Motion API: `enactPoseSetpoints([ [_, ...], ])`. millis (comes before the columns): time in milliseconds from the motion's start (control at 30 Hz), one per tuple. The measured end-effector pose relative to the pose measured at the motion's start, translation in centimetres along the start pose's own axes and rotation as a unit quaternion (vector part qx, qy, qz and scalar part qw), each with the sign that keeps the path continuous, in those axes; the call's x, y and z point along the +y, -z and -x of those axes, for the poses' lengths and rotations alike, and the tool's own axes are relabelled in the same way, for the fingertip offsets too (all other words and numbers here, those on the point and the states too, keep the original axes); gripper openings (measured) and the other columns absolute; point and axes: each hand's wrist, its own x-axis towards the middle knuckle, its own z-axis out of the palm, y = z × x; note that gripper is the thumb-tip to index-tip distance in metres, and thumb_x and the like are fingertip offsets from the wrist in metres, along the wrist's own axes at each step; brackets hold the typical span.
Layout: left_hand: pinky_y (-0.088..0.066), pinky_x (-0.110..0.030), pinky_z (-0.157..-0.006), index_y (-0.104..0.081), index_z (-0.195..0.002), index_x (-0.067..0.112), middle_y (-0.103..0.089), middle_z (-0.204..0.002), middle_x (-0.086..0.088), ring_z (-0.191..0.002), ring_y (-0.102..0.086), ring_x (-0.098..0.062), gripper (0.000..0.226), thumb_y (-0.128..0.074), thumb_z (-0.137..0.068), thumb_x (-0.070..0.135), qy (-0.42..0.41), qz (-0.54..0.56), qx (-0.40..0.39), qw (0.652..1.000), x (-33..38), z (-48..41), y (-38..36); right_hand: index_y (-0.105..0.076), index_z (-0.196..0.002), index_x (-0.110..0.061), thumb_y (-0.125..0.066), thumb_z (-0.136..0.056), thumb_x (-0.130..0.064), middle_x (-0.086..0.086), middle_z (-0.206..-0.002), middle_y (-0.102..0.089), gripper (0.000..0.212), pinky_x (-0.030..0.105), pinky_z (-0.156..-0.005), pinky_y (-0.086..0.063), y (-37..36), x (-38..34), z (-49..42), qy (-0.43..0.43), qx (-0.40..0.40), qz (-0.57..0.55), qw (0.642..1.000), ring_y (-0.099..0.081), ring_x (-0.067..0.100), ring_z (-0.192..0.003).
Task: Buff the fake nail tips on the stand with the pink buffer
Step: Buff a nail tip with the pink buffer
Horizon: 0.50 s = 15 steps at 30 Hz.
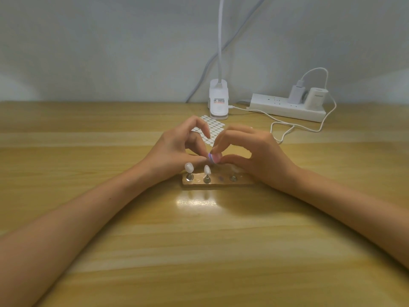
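Note:
A small wooden stand [218,184] lies on the table below my hands. Two white nail tips [189,167] [207,169] sit on metal pegs at its left end. The third socket [220,178] has no peg, and a fourth peg [232,178] stands partly under my right hand. My right hand [254,151] pinches the small pink buffer [214,158] between thumb and fingertips just above the stand. My left hand [177,149] meets it from the left, thumb and curled fingers pinching a small nail tip piece against the buffer; that piece is almost wholly hidden.
A sheet of white adhesive tabs [213,127] lies just behind my hands. Further back stand a white clip lamp base [218,103] and a power strip [287,107] with plugs, its white cable [285,131] looping on the wooden table [88,151] to the right.

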Motion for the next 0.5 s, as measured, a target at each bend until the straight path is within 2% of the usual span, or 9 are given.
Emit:
enactPoseSetpoints([
  [100, -0.043, -0.008, -0.067, -0.053, -0.108, 0.012, -0.071, -0.068, 0.005, -0.074, -0.071, -0.01, 0.044, -0.082, -0.077, 0.002, -0.005, -0.009, -0.006, 1.0, 0.05, -0.05, -0.06, -0.069, -0.085, -0.004, -0.077, -0.084, -0.004, 0.002, -0.092, -0.068, 0.008, 0.04, -0.081, -0.052, 0.16, 0.22, -0.07, -0.034, -0.001, -0.001, 0.999, -0.064, 0.018, -0.087],
  [200, -0.043, -0.008, -0.066, -0.052, -0.107, 0.01, -0.069, -0.068, 0.004, -0.072, -0.069, -0.01, 0.043, -0.082, -0.077, 0.002, -0.009, 0.0, -0.006, 1.0, -0.05, -0.03, -0.03, -0.07, -0.087, -0.003, -0.076, -0.085, -0.005, 0.005, -0.093, -0.068, 0.007, 0.037, -0.081, -0.053, 0.01, 0.19, -0.02, -0.001, -0.004, 0.009, 1.0, -0.065, 0.02, -0.088],
  [333, -0.043, -0.008, -0.066, -0.051, -0.106, 0.01, -0.069, -0.068, 0.004, -0.071, -0.068, -0.009, 0.043, -0.081, -0.078, 0.001, -0.008, 0.002, -0.009, 1.0, -0.01, -0.1, -0.09, -0.071, -0.088, -0.003, -0.075, -0.086, -0.007, 0.004, -0.093, -0.069, 0.006, 0.037, -0.083, -0.052, 0.13, 0.13, -0.06, -0.025, 0.004, -0.007, 1.0, -0.065, 0.017, -0.088],
  [433, -0.043, -0.009, -0.066, -0.051, -0.106, 0.009, -0.069, -0.069, 0.002, -0.072, -0.068, -0.012, 0.043, -0.083, -0.078, 0.004, -0.004, 0.007, -0.004, 1.0, -0.11, -0.14, -0.06, -0.073, -0.089, -0.003, -0.074, -0.087, -0.01, 0.007, -0.095, -0.07, 0.008, 0.035, -0.083, -0.053, -0.14, 0.0, -0.13, 0.012, 0.004, 0.009, 1.0, -0.067, 0.02, -0.09],
  [500, -0.044, -0.011, -0.07, -0.051, -0.106, 0.01, -0.069, -0.068, 0.005, -0.073, -0.069, -0.012, 0.042, -0.081, -0.078, 0.0, -0.006, 0.001, -0.009, 1.0, -0.15, -0.18, -0.06, -0.072, -0.088, -0.003, -0.076, -0.086, -0.008, 0.005, -0.093, -0.071, 0.006, 0.039, -0.082, -0.053, 0.02, 0.13, -0.12, -0.022, 0.01, -0.006, 1.0, -0.067, 0.02, -0.089],
])
